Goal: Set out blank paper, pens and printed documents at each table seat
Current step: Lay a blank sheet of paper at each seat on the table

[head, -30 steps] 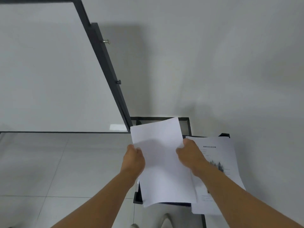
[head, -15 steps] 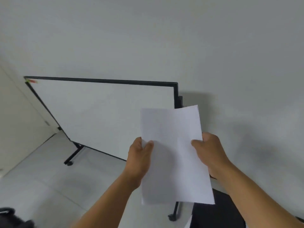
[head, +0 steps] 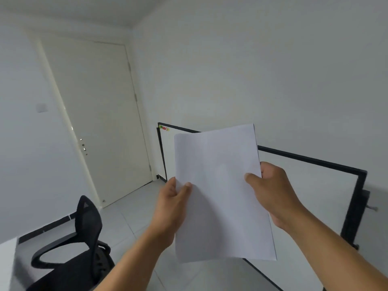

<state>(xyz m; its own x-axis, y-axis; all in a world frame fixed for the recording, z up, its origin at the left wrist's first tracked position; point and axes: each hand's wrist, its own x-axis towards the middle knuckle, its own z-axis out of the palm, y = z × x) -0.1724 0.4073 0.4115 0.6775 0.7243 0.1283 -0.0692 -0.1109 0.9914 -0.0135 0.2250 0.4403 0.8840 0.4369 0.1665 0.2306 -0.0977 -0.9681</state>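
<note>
I hold a thin stack of blank white paper (head: 220, 192) upright in front of me, above the floor. My left hand (head: 171, 203) pinches its left edge with the thumb on the front face. My right hand (head: 270, 191) grips its right edge, thumb on the front and fingers behind. A white table corner (head: 7, 263) shows at the lower left edge. No pens or printed documents are in view.
A black mesh office chair (head: 84, 246) stands at the lower left beside the table corner. A black-framed whiteboard (head: 310, 185) on a wheeled stand stands along the right wall behind the paper. A closed white door (head: 94, 114) is at the far left. The floor is pale tile.
The view has swung left and up from the tray with printed documents to the door and chair. The paper has stayed in both hands and rose with them.
</note>
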